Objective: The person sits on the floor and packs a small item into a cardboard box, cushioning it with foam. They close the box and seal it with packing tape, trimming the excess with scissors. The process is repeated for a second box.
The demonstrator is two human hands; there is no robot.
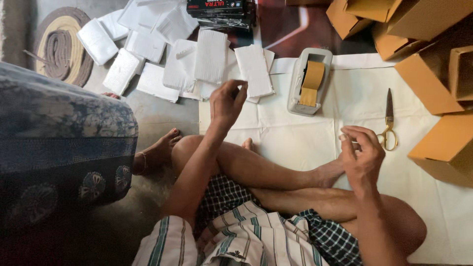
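Scissors (388,122) just beyond right grip (362,153)

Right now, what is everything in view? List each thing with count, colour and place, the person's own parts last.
white packets: over ten, white, scattered on the floor top left
tape dispenser: one, grey with a brown tape roll, top centre on the sheet
scissors: one pair, gold handles, on the sheet by the right hand
cardboard boxes: several, brown, stacked at right
white sheet: one, spread on the floor
dark cartons: a stack, black, top centre
round mat: one, brown and tan, top left
another person: blue patterned cloth, foot beside it, left
left hand: raised, fingers pinched, near a packet
right hand: fingers pinched, contents unclear
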